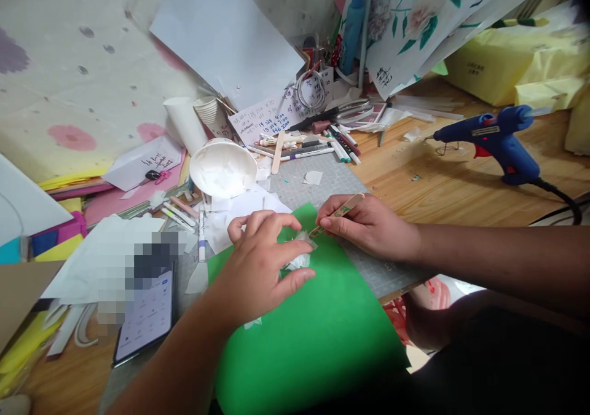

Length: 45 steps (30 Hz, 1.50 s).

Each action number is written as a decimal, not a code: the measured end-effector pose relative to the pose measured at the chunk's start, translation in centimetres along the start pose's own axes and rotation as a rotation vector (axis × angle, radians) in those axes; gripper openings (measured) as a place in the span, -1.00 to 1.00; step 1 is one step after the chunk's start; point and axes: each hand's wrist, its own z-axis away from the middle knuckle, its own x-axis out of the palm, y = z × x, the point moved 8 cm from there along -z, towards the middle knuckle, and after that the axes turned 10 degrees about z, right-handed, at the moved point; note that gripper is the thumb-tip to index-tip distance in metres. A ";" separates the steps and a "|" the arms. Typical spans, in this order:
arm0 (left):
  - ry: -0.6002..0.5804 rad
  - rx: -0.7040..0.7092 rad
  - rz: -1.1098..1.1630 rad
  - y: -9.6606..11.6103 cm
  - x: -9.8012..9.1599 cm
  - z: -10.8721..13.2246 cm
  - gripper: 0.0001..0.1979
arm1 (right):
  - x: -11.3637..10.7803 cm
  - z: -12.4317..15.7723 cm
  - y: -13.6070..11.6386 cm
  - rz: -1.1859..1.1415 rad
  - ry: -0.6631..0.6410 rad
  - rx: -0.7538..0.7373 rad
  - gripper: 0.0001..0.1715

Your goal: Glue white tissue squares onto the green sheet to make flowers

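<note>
A wooden craft stick [342, 209] with printed marks is pinched in my right hand [369, 225]. Its lower end touches a crumpled, thin white piece [300, 259], paper or plastic film, that lies on a green sheet [313, 335]. My left hand [265, 258] reaches over the sheet from the lower left. Its curled fingers and thumb close around the white piece and hold it at the stick's end, covering part of it. Below that hand a small white scrap [252, 323] shows on the green sheet.
A blue hot glue gun [500, 141] rests at the right, its cord trailing off. Behind my hands are a white paper bowl [224, 168], scattered pens [341, 144] and another craft stick [278, 152]. A phone [146, 316] lies left, partly on the grey cutting mat [299, 175].
</note>
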 end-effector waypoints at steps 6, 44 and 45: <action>-0.041 -0.079 0.018 -0.9 0.3 0.2 -0.72 | -0.6 0.1 0.2 -0.034 0.073 0.003 -0.73; 0.297 -0.343 0.889 -3.4 -2.1 1.1 -0.76 | 0.7 -2.8 -4.3 0.092 -0.423 0.305 -0.87; 0.273 -0.364 0.870 -3.1 -1.9 1.0 -0.84 | 0.7 -2.2 -4.2 0.073 -0.413 0.307 -0.89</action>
